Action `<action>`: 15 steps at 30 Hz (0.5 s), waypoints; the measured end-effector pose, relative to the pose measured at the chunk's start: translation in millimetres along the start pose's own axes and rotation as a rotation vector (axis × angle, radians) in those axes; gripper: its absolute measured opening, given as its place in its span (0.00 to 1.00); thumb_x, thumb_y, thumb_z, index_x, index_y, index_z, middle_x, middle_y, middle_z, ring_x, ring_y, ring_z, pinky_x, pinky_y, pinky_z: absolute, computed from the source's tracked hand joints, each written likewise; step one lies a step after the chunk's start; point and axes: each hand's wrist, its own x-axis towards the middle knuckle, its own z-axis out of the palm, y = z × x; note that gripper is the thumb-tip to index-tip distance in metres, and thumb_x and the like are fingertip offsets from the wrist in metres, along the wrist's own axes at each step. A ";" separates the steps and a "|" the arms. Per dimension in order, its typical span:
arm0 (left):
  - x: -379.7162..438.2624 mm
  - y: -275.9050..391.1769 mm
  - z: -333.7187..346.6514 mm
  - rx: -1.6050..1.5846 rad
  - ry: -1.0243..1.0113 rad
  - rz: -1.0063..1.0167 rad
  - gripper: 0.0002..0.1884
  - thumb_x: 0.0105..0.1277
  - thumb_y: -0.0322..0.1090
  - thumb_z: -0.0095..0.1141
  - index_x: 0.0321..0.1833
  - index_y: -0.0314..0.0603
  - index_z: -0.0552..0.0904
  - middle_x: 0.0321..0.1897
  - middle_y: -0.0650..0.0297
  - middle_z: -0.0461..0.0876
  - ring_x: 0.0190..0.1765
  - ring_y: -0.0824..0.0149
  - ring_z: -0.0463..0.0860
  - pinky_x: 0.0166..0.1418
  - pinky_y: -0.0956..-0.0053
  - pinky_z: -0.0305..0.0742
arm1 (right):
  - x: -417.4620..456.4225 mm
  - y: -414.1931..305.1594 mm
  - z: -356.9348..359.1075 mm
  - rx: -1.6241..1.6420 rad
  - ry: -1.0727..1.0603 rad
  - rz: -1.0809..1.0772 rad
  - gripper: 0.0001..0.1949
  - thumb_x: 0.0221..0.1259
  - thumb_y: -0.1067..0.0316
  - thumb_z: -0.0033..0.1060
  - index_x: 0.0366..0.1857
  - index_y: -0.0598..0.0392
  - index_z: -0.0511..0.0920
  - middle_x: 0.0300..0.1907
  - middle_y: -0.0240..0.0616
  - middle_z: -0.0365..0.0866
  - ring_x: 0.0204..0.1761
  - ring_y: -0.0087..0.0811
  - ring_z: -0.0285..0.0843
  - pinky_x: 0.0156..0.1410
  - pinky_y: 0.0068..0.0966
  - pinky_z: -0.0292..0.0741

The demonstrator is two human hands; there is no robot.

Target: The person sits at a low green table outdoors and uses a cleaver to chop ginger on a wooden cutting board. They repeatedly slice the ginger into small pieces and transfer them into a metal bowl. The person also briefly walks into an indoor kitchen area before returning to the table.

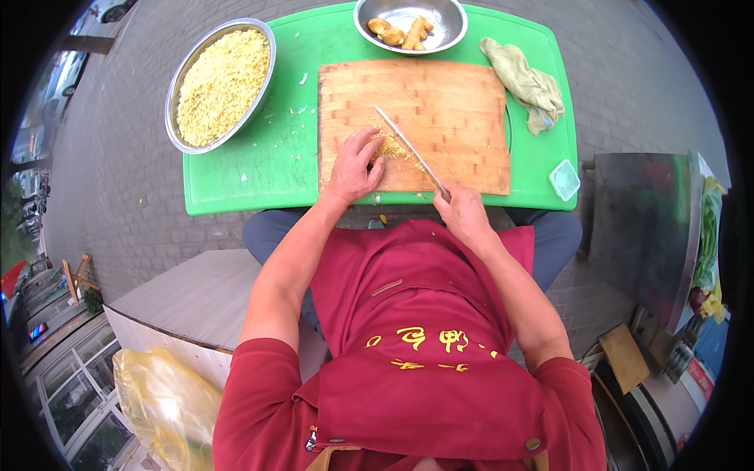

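My right hand (pixel 465 215) grips the handle of a kitchen knife (pixel 412 150), whose blade slants up and left over a wooden cutting board (pixel 447 118). Beside the blade lies a small heap of finely chopped yellow ginger (pixel 391 147). The fingers of my left hand (pixel 356 166) are spread at the left of this heap, touching its edge, and hold nothing that I can make out. Whole ginger pieces (pixel 417 32) lie in a steel bowl (pixel 456 36) behind the board. A larger metal bowl (pixel 171 112) at the left is heaped with chopped yellow bits (pixel 224 88).
The board rests on a green plastic table (pixel 283 176) with scattered scraps. A crumpled cloth (pixel 530 82) and a small clear plastic container (pixel 564 179) are at its right. A metal-sided stand (pixel 639 229) is farther right; a yellowish plastic bag (pixel 165 406) is at the lower left.
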 end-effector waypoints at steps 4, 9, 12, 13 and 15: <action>12.0 -10.3 4.9 0.114 0.134 -0.168 0.32 0.65 0.41 0.67 0.70 0.33 0.76 0.77 0.44 0.67 0.76 0.39 0.68 0.80 0.49 0.63 | -25.6 15.0 -7.6 0.795 0.118 0.437 0.10 0.74 0.65 0.58 0.34 0.58 0.75 0.23 0.39 0.76 0.20 0.30 0.72 0.27 0.33 0.72; 23.1 -17.4 25.7 0.193 0.085 -0.124 0.32 0.66 0.44 0.66 0.70 0.33 0.76 0.75 0.45 0.71 0.77 0.41 0.69 0.80 0.50 0.63 | -54.8 51.4 3.9 1.299 0.279 0.632 0.12 0.77 0.62 0.60 0.33 0.52 0.72 0.21 0.30 0.71 0.16 0.20 0.65 0.21 0.24 0.65; 23.1 -7.1 30.8 0.169 0.052 -0.084 0.32 0.66 0.44 0.66 0.70 0.33 0.76 0.73 0.45 0.73 0.76 0.42 0.70 0.81 0.50 0.63 | -49.4 45.6 29.7 1.345 0.177 0.642 0.13 0.76 0.60 0.63 0.33 0.52 0.72 0.21 0.30 0.71 0.16 0.21 0.65 0.21 0.25 0.66; 23.3 -3.0 31.9 0.157 0.044 -0.075 0.33 0.66 0.44 0.66 0.70 0.33 0.76 0.72 0.46 0.74 0.76 0.43 0.70 0.81 0.50 0.63 | -44.5 37.5 38.4 1.320 0.124 0.643 0.14 0.76 0.60 0.63 0.32 0.53 0.72 0.21 0.30 0.71 0.17 0.21 0.66 0.22 0.25 0.67; 22.8 0.5 32.7 0.128 0.041 -0.101 0.32 0.67 0.43 0.65 0.71 0.31 0.75 0.71 0.45 0.74 0.75 0.42 0.71 0.81 0.50 0.64 | -31.2 12.1 60.4 1.278 0.023 0.624 0.15 0.76 0.60 0.63 0.30 0.54 0.71 0.21 0.32 0.71 0.17 0.22 0.66 0.23 0.26 0.68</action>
